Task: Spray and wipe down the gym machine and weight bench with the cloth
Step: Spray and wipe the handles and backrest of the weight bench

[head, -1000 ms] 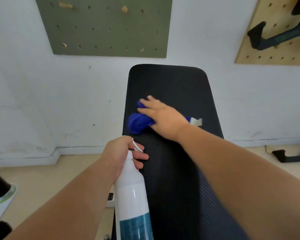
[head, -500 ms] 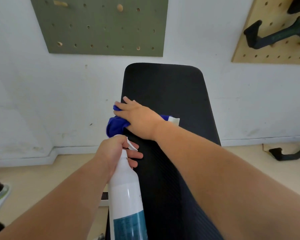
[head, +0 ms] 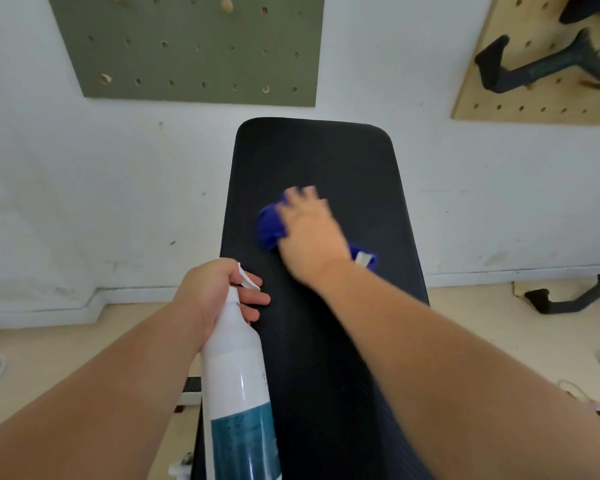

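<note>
Black padded weight bench, ribbed vinyl, rounded corners, end-on to white wall: wipe underway mid-pad. Right hand flat, pressing bunched blue cloth w/ white tag onto surface; blurred. Left hand wrapped round white plastic spray bottle, teal label. Near end apparently unwiped; gym machine not in view, so progress there unknown.

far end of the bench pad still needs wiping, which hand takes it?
Right hand: it presses the blue cloth on the bench pad. Left hand grips the spray bottle.

We saw a matt black ribbed weight bench pad, a soft blue cloth, and a glossy white plastic spray bottle.
</note>
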